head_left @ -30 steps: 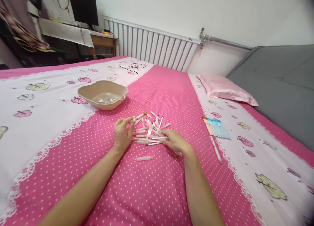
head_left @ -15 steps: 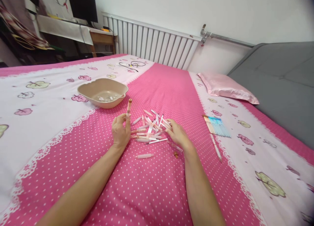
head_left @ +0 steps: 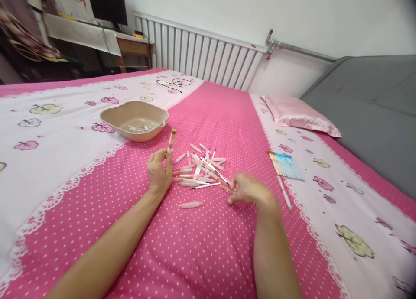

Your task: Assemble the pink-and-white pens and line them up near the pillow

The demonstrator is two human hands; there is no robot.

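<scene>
A heap of several pen parts lies on the pink dotted bedspread. My left hand is at the heap's left edge, fingers closed on a pen barrel that stands upright with its orange tip up. My right hand is at the heap's right front edge, fingers pinched on a thin pen refill that points back into the heap. One loose barrel lies in front of the heap, between my wrists.
A beige bowl with small pieces in it stands at the back left. A row of blue pens and a single white pen lie to the right. A pink pillow and grey headboard are behind them.
My left hand lifted a barrel from the heap and turned it upright. My right hand drew back toward me and to the right, pulling a thin refill out of the heap.
</scene>
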